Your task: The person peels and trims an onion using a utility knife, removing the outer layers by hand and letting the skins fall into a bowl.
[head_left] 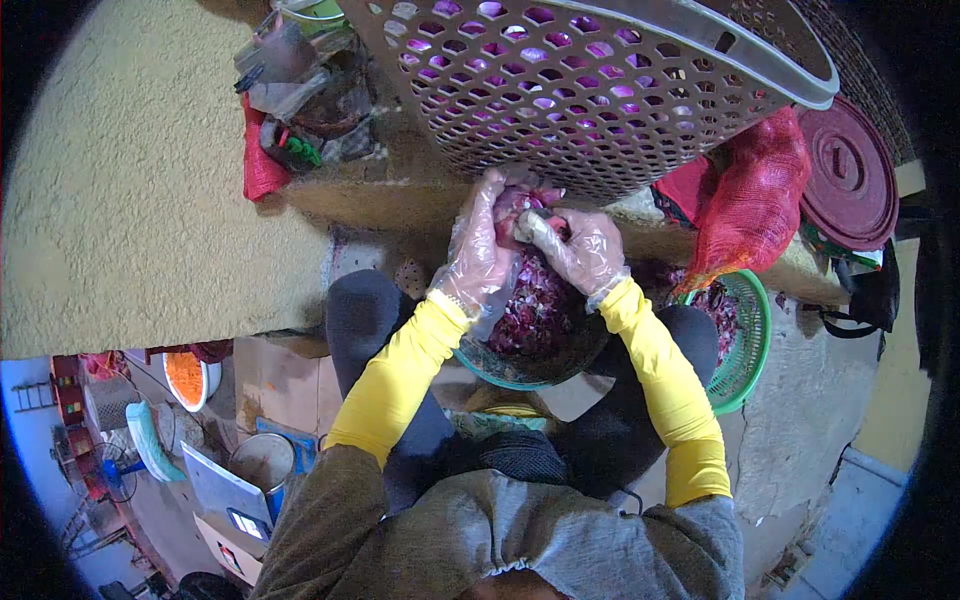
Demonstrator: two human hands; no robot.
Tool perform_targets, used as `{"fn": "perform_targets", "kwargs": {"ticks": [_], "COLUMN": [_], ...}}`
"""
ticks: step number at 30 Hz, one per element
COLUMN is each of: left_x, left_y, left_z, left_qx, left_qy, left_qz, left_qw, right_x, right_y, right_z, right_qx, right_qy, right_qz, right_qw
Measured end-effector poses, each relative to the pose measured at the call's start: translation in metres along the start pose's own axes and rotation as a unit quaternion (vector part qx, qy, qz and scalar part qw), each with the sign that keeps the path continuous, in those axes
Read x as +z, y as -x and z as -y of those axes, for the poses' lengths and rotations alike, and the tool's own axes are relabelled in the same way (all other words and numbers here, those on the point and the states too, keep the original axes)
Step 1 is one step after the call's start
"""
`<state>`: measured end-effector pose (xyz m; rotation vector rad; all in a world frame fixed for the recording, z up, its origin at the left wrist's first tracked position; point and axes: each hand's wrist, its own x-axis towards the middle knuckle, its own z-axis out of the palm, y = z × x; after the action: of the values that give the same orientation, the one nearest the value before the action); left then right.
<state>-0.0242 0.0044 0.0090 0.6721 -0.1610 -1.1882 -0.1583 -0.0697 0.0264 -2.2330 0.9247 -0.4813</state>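
Note:
Both hands wear clear plastic gloves and meet above a round basin (530, 378) between the knees. In my left hand (482, 245) is a purple-red onion (512, 212), with the fingers wrapped round it. My right hand (578, 250) is closed at the onion's right side, on something small with a reddish part, perhaps a knife handle; most of it is hidden. Purple peelings (535, 310) fill much of the basin under the hands. Just beyond the hands, a large grey-brown perforated crate (600, 110) leans with many purple onions behind its mesh.
A green basket (748, 350) with peelings stands at the right, below a red mesh sack (755, 200). Farther right is a dark red round lid (848, 172). Plastic bags (300, 85) lie at the upper left. A basin of orange stuff (187, 380) stands lower left.

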Motion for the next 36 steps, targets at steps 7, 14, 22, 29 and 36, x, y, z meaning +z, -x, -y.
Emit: {"fn": "perform_targets", "kwargs": {"ticks": [7, 14, 22, 29, 36], "left_x": [0.0, -0.014, -0.017, 0.0, -0.014], "left_y": [0.0, 0.0, -0.001, 0.007, 0.0], "left_z": [-0.002, 0.0, -0.01, -0.014, -0.005], "left_qx": [-0.092, -0.113, -0.034, -0.099, -0.08], "left_qy": [0.063, 0.072, -0.026, 0.073, 0.022], "left_qz": [0.024, -0.075, -0.082, -0.046, -0.057], "left_qw": [0.993, 0.988, 0.996, 0.991, 0.995], "right_x": [0.0, -0.004, -0.01, -0.005, 0.002], "right_y": [-0.005, 0.0, 0.001, -0.004, -0.005], "right_z": [-0.014, -0.008, -0.002, 0.001, -0.008], "right_qx": [-0.071, -0.148, -0.131, -0.111, -0.121], "right_qy": [-0.001, 0.098, 0.071, 0.066, 0.054], "right_qz": [-0.032, 0.038, 0.076, -0.033, -0.029], "right_qw": [0.997, 0.983, 0.986, 0.991, 0.991]}}
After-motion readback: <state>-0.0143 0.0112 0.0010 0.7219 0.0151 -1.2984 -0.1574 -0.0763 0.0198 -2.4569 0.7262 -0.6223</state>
